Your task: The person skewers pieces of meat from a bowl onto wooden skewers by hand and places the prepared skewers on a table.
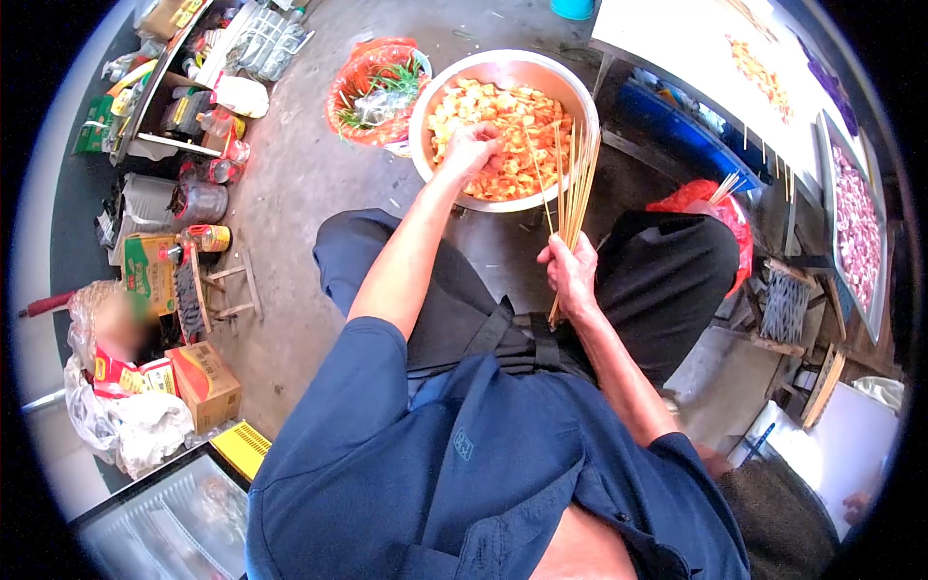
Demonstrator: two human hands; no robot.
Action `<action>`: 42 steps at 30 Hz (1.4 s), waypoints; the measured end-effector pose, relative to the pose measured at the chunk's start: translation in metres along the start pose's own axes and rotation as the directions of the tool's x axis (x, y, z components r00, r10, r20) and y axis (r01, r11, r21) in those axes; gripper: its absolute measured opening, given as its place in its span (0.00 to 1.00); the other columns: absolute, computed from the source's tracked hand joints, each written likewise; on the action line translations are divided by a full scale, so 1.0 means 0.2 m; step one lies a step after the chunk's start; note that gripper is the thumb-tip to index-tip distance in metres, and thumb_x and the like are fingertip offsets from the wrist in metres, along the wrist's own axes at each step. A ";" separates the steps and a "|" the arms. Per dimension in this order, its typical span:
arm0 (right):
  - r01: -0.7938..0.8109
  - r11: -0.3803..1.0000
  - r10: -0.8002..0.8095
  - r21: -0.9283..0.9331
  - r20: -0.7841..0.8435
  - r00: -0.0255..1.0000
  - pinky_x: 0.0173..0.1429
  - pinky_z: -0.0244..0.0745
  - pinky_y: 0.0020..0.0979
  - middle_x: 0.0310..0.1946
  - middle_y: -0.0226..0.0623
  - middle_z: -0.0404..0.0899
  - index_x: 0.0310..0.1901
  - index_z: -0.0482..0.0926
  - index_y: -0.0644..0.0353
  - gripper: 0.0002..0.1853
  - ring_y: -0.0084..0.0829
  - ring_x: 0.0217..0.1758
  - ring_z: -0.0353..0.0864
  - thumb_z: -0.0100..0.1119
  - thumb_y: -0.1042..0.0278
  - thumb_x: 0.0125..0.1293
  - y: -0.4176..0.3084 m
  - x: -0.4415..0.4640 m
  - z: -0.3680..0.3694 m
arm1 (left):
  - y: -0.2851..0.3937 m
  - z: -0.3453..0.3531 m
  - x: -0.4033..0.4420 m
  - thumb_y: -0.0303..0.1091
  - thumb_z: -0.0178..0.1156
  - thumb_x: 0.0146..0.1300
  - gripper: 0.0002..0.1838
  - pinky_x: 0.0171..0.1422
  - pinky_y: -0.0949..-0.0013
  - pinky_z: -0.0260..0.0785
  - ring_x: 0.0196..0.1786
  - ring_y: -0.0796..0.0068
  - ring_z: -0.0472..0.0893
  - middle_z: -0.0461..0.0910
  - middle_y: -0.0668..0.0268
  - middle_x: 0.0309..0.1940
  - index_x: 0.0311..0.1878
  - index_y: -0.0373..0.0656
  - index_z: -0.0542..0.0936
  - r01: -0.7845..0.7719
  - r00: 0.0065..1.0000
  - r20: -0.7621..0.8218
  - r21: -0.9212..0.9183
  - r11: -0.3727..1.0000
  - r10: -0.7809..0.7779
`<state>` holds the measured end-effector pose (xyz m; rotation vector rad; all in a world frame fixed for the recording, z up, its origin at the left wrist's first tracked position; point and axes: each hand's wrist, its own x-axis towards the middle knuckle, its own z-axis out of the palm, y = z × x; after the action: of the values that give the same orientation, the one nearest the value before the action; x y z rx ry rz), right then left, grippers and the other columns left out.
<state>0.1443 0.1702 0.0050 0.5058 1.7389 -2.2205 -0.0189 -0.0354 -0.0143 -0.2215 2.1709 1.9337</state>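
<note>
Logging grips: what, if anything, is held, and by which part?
The right hand holds thin sticks toward their near ends; what the left hand holds, if anything, is unclear.

One metal bowl (pixel 507 68), one meat tray (pixel 872 319) and one blue bin (pixel 688 135) show.

Small food chunks (pixel 507 121) lie in a round metal basin (pixel 510 66) ahead; a plastic-lined tub (pixel 346 85) sits left, a flat counter (pixel 672 31) right.
</note>
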 end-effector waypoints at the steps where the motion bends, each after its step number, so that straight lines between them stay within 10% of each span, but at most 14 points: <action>1: -0.005 1.000 0.004 0.005 0.006 1.000 0.15 0.53 0.20 0.19 0.29 0.74 0.37 0.69 0.58 0.07 0.14 0.12 0.59 0.53 0.65 0.68 0.00 0.00 0.00 | 0.03 0.02 -0.02 0.23 0.55 0.60 0.07 0.29 0.70 0.77 0.26 0.70 0.83 0.81 0.61 0.30 0.41 0.38 0.78 0.052 0.996 -0.058 -0.185 0.981 -0.063; 10: 0.019 0.999 -0.017 -0.039 0.047 0.999 0.18 0.57 0.19 0.19 0.28 0.74 0.36 0.70 0.58 0.07 0.13 0.15 0.62 0.53 0.65 0.67 0.00 -0.02 0.01 | 0.05 0.01 0.00 0.23 0.52 0.64 0.13 0.43 0.57 0.80 0.43 0.50 0.82 0.77 0.48 0.45 0.51 0.36 0.67 0.161 0.987 0.118 -0.688 0.708 -0.110; 31: 0.000 0.989 0.011 -0.151 0.070 0.997 0.21 0.59 0.20 0.20 0.26 0.74 0.36 0.70 0.59 0.07 0.14 0.17 0.63 0.53 0.65 0.67 0.04 -0.01 0.03 | 0.02 0.05 0.02 0.18 0.52 0.62 0.15 0.41 0.56 0.80 0.42 0.48 0.83 0.77 0.44 0.42 0.50 0.33 0.63 -0.023 0.993 -0.083 -0.844 0.535 -0.089; 42: 0.004 0.988 0.004 -0.153 0.050 0.999 0.21 0.60 0.21 0.19 0.27 0.73 0.36 0.71 0.59 0.07 0.15 0.17 0.64 0.54 0.65 0.67 0.05 -0.02 0.03 | 0.05 0.07 0.00 0.17 0.53 0.60 0.13 0.37 0.58 0.81 0.36 0.52 0.83 0.78 0.47 0.38 0.46 0.34 0.64 -0.027 0.984 -0.141 -0.728 0.685 -0.111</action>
<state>0.1522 0.1628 -0.0015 0.4112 1.8639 -2.0601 -0.0205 -0.0208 -0.0069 -0.5822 1.3087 2.7426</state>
